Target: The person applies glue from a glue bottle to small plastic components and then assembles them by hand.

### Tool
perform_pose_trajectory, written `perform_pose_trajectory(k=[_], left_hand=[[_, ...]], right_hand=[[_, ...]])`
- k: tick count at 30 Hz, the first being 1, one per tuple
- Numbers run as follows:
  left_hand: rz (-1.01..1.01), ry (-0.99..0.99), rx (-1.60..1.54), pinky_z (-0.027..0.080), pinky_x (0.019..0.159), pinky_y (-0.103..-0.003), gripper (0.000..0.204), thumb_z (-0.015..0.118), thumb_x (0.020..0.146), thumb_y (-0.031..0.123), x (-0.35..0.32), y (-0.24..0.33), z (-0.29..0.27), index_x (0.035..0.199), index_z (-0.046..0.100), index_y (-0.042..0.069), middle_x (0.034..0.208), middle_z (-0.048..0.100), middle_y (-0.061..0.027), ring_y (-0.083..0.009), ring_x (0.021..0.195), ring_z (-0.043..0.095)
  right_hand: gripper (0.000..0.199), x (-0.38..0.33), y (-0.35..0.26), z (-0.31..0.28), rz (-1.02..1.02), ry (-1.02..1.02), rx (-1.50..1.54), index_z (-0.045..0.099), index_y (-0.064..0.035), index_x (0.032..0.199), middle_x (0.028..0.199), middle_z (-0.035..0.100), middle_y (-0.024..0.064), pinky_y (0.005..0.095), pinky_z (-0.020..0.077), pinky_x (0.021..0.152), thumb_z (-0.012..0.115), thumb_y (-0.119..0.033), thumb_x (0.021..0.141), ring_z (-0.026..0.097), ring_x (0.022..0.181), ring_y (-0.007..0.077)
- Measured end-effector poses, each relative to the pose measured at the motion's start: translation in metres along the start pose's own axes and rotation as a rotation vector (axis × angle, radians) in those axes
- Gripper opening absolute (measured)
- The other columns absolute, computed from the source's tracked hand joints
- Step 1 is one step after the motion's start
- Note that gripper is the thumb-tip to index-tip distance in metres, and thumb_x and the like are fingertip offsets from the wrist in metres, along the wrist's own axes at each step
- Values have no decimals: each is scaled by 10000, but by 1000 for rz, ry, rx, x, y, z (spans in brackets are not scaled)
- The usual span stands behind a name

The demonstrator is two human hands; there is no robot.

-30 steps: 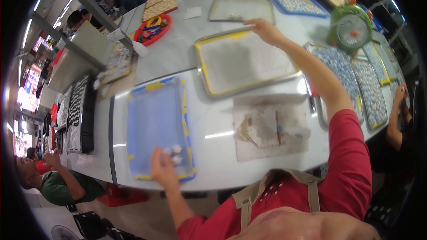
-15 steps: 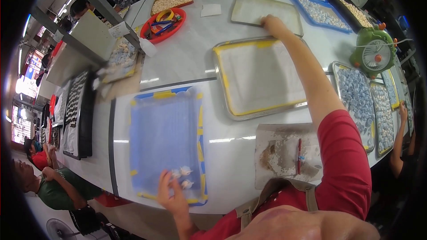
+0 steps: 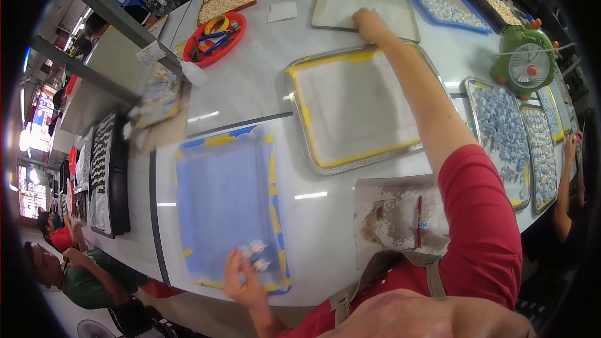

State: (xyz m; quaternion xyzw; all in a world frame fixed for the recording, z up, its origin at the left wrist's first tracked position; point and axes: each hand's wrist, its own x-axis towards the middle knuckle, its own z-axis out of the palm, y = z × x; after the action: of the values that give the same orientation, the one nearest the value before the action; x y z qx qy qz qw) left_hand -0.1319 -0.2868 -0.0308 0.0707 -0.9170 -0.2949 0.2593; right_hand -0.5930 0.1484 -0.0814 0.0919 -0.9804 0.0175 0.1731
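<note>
My right arm stretches far across the table. My right hand [image 3: 372, 25] is over the shallow pale tray [image 3: 332, 17], its fingers curled down together at the surface; what they pinch, if anything, is too small to make out. My left hand [image 3: 245, 281] is at the near edge of a blue-lined tray [image 3: 219, 194] edged with yellow tape. Its fingers are apart, the tips beside a few small white spiky pieces [image 3: 258, 246] lying in that tray's near right corner. Under my right forearm lies a larger metal tray [image 3: 350, 112] with a white lining and yellow tape.
A red basin [image 3: 233, 46] of tools and tape and a white bottle [image 3: 194, 74] stand at far left. Trays of blue-grey pieces [image 3: 501, 125] and a green fan [image 3: 527, 62] are at right. A stained board [image 3: 388, 219] bears a red pen [image 3: 419, 219]. Other people sit around.
My right hand has shifted slightly farther over the pale tray. My left hand stays beside the white pieces. The whole view has shifted a little.
</note>
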Motion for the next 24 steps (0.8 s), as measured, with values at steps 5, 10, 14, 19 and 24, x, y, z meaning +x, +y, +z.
perform_pose_trajectory(k=[5,10,14,19,24], left_hand=[[-35,30,-36,478,748,-325,161,547,794,-12,-1,2,0,936,615,-46,972,633,-183,-272,835,620],[-56,25,-16,476,757,-328,157,536,795,-27,-1,0,1,929,616,-47,964,635,-179,-275,834,620],[-46,26,11,478,751,-331,153,539,792,-31,-1,0,1,924,615,-48,955,636,-175,-279,831,620],[-55,20,24,479,747,-333,151,547,789,-30,-1,2,2,923,616,-47,953,637,-173,-281,828,620],[-39,29,21,479,747,-332,148,546,791,-31,0,0,1,921,616,-42,959,635,-175,-284,829,619]], right_hand=[[315,-13,-4,-26,220,28,-185,614,-119,1020,1193,492,83,543,357,900,531,-319,791,405,1165,329],[521,-27,6,-37,366,62,-188,558,-171,1174,1385,330,91,587,279,954,560,-460,740,255,1284,344],[572,-27,33,-31,486,21,-59,500,-197,1244,1374,357,118,546,291,970,551,-473,745,299,1265,349],[477,-25,61,-16,355,25,169,538,-126,1159,1138,527,194,418,396,916,554,-382,756,487,1069,367],[326,-28,59,-15,293,103,162,565,-82,1029,976,578,200,405,441,845,541,-279,770,549,940,377]])
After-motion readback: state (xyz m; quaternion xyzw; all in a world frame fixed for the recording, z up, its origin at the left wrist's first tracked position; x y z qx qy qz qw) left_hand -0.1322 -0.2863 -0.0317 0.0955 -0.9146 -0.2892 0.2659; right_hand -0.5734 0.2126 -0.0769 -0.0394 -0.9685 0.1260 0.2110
